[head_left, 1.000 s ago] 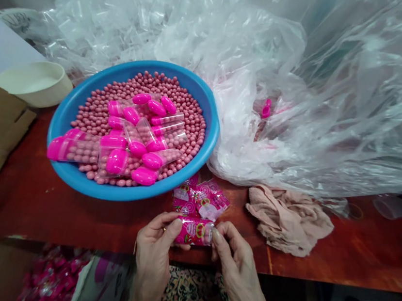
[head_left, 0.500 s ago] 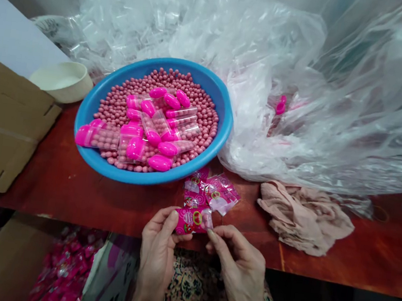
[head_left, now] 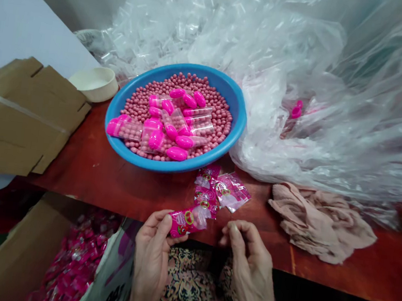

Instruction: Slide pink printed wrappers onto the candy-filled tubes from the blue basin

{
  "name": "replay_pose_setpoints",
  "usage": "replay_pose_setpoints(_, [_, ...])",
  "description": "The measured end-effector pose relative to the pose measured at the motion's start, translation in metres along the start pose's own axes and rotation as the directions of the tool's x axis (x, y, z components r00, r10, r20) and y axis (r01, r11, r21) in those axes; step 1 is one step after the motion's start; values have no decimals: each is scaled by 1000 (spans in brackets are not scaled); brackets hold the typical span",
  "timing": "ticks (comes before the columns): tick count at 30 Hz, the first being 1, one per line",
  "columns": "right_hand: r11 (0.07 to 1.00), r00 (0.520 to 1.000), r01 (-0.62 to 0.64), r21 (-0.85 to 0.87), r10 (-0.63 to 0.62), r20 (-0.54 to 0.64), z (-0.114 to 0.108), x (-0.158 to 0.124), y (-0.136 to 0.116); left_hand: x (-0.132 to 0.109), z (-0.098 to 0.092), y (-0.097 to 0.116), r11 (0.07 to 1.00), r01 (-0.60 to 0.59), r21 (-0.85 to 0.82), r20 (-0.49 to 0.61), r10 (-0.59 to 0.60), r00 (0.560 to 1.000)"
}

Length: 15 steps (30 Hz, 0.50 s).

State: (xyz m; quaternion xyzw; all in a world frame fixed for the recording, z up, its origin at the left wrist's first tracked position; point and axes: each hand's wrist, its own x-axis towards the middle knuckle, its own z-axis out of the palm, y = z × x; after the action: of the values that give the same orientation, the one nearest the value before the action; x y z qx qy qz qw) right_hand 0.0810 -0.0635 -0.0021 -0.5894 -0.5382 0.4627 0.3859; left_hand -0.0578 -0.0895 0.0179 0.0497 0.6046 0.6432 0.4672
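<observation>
- Pink pkt (head_left: 185,222) by surface's (head_left: 133,188) near edge, pinched betw. L hand's (head_left: 154,252) thumb & fingers
- R hand (head_left: 249,261) nearby, half-open, empty
- More pkts (head_left: 232,192) just beyond hands
- Blue basin (head_left: 169,166) beyond L hand
- Cloth (head_left: 319,226) right of R hand
</observation>
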Motion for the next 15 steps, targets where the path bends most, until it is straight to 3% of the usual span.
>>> replay_pose_setpoints(6, [977, 965, 211, -34, -203, 165, 8, -9, 9, -13, 1, -7, 999, 31, 41, 88, -34, 996])
replay_pose_setpoints(10, [963, 941, 247, 104, -265, 211, 7, -14, 32, -17, -6, -12, 999, 23, 33, 115, -27, 993])
replay_pose_setpoints(15, [925, 895, 328, 191, -369, 250, 6, -18, 35, -14, -27, -5, 1000, -11, -22, 45, 12, 999])
